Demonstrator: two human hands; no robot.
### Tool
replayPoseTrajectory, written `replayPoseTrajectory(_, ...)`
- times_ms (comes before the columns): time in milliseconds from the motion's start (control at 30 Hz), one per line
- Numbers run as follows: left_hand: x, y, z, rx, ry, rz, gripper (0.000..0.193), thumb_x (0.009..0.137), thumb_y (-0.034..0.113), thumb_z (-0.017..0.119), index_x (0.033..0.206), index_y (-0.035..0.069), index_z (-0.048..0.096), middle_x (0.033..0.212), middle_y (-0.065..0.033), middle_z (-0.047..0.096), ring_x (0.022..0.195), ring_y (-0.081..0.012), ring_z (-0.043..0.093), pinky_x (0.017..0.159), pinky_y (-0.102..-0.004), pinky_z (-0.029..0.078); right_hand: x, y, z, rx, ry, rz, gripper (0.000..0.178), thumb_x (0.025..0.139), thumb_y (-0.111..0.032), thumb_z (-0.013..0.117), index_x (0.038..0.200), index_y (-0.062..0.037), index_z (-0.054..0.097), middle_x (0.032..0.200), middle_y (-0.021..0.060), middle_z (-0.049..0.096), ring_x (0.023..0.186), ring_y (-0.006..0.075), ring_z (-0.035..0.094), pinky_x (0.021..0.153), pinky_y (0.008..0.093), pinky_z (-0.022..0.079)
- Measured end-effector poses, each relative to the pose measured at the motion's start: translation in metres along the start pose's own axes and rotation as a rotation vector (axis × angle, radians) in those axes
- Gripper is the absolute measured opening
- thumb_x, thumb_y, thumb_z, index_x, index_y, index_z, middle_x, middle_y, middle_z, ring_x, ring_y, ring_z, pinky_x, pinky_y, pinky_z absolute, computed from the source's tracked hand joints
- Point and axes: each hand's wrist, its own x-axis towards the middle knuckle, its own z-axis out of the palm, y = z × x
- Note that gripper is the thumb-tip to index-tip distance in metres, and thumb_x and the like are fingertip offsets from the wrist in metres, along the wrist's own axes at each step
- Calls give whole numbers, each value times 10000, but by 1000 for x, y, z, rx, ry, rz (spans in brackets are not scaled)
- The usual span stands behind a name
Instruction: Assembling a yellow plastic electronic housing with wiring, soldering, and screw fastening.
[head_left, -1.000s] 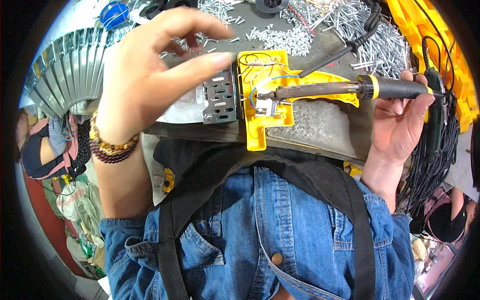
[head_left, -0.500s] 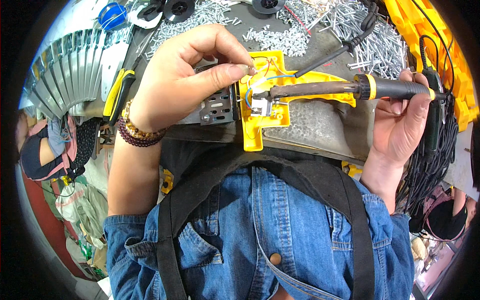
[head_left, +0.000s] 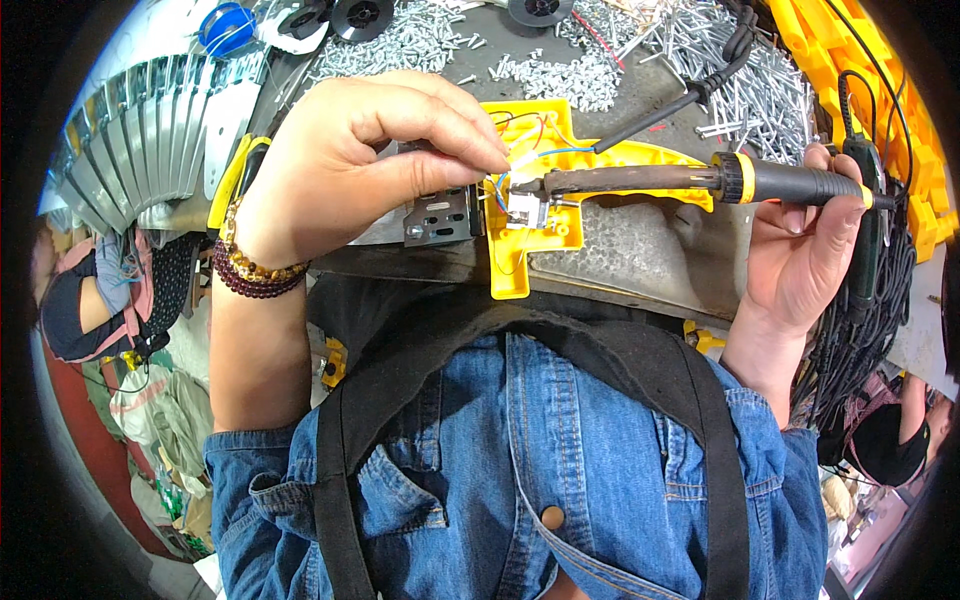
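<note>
Your left hand (head_left: 370, 165) is curled over the yellow plastic housing (head_left: 530, 215), thumb and forefinger pinched together on the thin blue wire (head_left: 545, 153) just above the small white component (head_left: 522, 208) seated in the housing. The housing lies flat at the near edge of the grey workbench (head_left: 640, 250), beside a perforated metal bracket (head_left: 440, 213) that sits under your left palm.

Your right hand (head_left: 800, 265) is closed around the black handle of the soldering iron (head_left: 700, 180). The iron lies nearly level, its dark tip touching the white component where the wires meet. Its black cord (head_left: 690, 95) runs back across the bench.

Loose heaps of silver screws (head_left: 560, 75) cover the far bench. Stacked metal plates (head_left: 130, 130) fan out at far left. Yellow bins (head_left: 860, 60) stand at far right.
</note>
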Motion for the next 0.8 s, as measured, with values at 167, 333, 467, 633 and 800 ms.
replayPoseTrajectory(167, -3, 1, 10, -153, 66, -115, 194, 831, -15, 734, 1016, 0, 676, 971, -83, 689, 929, -161, 656, 856, -292, 512, 0, -1, 1, 4, -1, 10, 376, 951, -285, 677, 1231, -50, 589, 1092, 118, 621, 640, 79, 503, 649, 221, 469)
replayPoseTrajectory(333, -6, 4, 15, -291, 133, -248, 368, 846, -4, 739, 1162, -1, 550, 971, -59, 660, 926, -113, 639, 860, -263, 501, 0, -2, 1, -10, -21, 3, 376, 945, -282, 686, 1233, -60, 592, 1081, 114, 599, 642, 78, 501, 645, 210, 466)
replayPoseTrajectory(467, -6, 4, 20, -260, 179, -228, 400, 837, -38, 724, 1178, 7, 519, 961, -59, 659, 907, -99, 631, 840, -244, 491, -1, -1, -4, -4, -24, -3, 389, 946, -287, 683, 1244, -55, 584, 1088, 113, 592, 641, 76, 499, 643, 207, 463)
replayPoseTrajectory(633, -10, 6, 26, -244, 224, -210, 399, 837, -46, 721, 1170, 7, 508, 954, -57, 660, 900, -91, 625, 828, -238, 485, -1, -1, -7, 7, -48, 4, 411, 953, -298, 673, 1273, -62, 570, 1107, 114, 585, 635, 71, 495, 671, 219, 475)
replayPoseTrajectory(800, -10, 10, 32, -168, 244, -223, 400, 840, -62, 714, 1174, -3, 501, 947, -61, 669, 881, -89, 626, 824, -236, 483, -1, -2, -9, 7, -52, -14, 416, 957, -312, 666, 1282, -71, 568, 1121, 112, 585, 649, 69, 496, 713, 232, 494)
